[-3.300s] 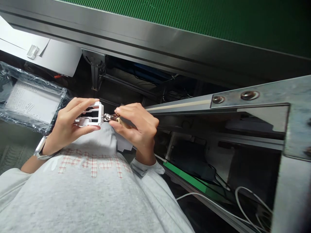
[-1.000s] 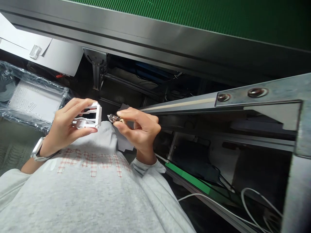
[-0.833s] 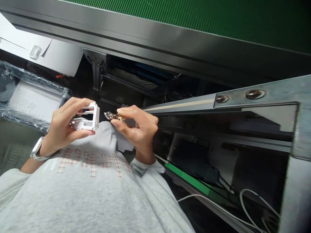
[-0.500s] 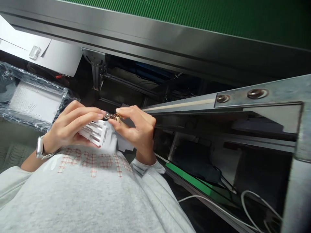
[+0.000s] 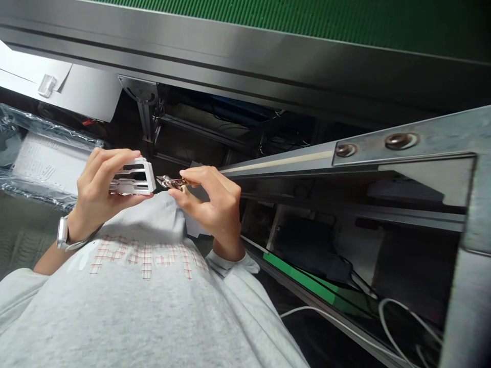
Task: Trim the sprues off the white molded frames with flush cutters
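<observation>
My left hand (image 5: 95, 191) grips a small white plastic frame part (image 5: 132, 177) between thumb and fingers, held flat in front of my chest. My right hand (image 5: 213, 202) is closed round a small metal cutting tool (image 5: 171, 182), whose jaws point left and end just short of the frame's right edge. Both hands hover over my grey sweatshirt, below a steel conveyor frame. A watch sits on my left wrist.
A green conveyor belt (image 5: 307, 20) with a steel side rail (image 5: 230, 56) runs across the top. A metal bracket with two bolts (image 5: 402, 143) juts in from the right. A plastic-wrapped box (image 5: 46, 163) lies at the left, white sheets (image 5: 76, 92) above it. White cables (image 5: 383, 317) hang at the lower right.
Half a second ago my left hand had the frame tilted down against my chest; now it is lifted and level again, with the tool's jaws beside its right edge.
</observation>
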A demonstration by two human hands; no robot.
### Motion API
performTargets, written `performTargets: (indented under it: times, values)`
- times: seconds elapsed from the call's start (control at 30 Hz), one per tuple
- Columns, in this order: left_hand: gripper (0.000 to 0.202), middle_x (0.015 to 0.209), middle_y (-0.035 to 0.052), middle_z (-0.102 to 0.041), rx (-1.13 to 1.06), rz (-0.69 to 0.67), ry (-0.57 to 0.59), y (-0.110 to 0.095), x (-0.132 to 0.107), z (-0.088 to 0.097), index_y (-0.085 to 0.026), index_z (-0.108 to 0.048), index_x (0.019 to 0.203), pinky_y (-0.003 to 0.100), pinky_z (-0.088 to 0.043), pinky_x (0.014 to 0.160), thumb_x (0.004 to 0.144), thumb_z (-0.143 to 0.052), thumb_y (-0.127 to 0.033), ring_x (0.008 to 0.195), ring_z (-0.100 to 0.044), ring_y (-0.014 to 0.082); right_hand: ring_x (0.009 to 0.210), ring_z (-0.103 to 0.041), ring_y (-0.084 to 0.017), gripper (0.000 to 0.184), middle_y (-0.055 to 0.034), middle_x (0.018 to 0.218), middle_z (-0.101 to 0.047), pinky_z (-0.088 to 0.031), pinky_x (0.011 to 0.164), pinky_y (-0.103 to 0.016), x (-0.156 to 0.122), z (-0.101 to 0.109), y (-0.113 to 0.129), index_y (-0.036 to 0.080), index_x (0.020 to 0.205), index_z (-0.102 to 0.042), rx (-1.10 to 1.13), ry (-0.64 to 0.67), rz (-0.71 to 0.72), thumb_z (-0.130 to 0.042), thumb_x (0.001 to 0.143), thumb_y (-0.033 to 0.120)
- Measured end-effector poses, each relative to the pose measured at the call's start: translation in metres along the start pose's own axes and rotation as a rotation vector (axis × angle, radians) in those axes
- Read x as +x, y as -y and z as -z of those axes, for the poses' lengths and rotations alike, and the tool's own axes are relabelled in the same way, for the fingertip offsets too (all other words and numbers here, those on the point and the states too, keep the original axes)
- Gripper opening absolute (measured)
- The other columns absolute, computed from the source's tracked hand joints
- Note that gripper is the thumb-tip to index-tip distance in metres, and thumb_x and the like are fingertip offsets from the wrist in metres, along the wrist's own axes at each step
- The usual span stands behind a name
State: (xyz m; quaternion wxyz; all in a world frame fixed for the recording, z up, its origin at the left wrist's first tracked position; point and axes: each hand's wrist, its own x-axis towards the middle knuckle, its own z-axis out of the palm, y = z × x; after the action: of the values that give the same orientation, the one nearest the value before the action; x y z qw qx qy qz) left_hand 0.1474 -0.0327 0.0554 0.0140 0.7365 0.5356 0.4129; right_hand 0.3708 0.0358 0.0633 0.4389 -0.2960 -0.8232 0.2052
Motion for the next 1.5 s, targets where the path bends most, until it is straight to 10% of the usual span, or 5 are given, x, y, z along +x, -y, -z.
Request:
performTargets:
  times: [1.5]
  values:
    - [0.058, 0.116, 0.0071, -0.075, 0.256, 0.041, -0.151, -0.014, 0.001, -0.007, -0.024, -0.058, 0.143, 0.038, -0.054, 0.085, 0.09, -0.08, -0.029, 0.098, -0.071, 0.0233, 0.055, -0.061, -0.01, 0.018, -0.0013, 0.069, -0.073, -0.048, 0.055, -0.023, -0.003, -0.013, 0.035, 0.015, 0.091, -0.074, -0.158, 0.099, -0.217, -0.069, 0.095, 0.031]
